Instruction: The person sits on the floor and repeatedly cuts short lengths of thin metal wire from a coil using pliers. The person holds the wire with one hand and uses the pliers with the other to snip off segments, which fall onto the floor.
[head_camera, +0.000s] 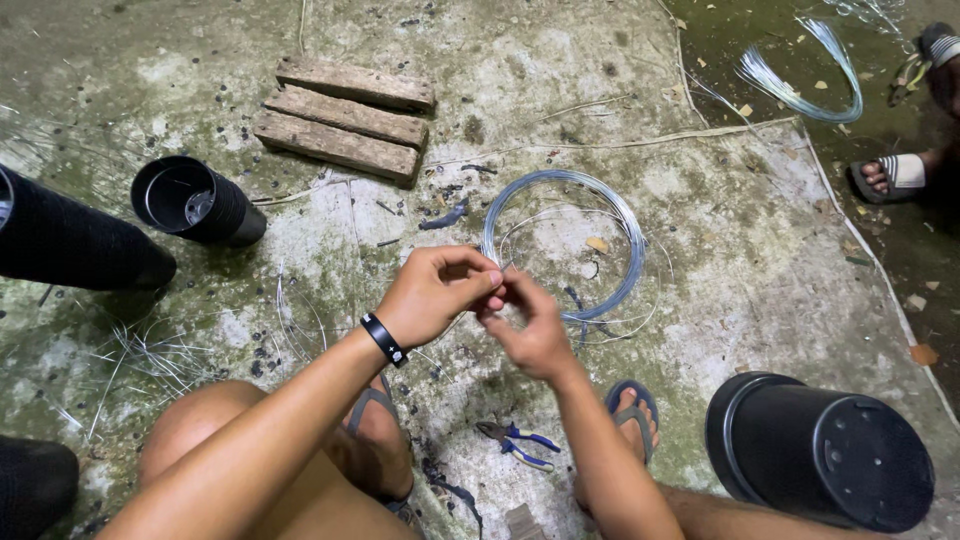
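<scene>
My left hand (435, 292), with a black wristband, and my right hand (528, 325) meet at the fingertips over the concrete floor. Both pinch a thin piece of wire (500, 272) between them; the wire itself is barely visible. Just beyond my hands lies a coil of grey wire (622, 232) flat on the floor. Blue-handled pliers (518, 443) lie on the floor between my sandalled feet, below my hands.
Black plastic pots lie on their sides: one at lower right (820, 452), one at upper left (196, 201), a stack at far left (70, 240). Three wooden blocks (345, 117) sit at the back. Cut wire pieces (150, 350) lie at left. Another coil (805, 75) and another person's sandalled foot (893, 176) are at upper right.
</scene>
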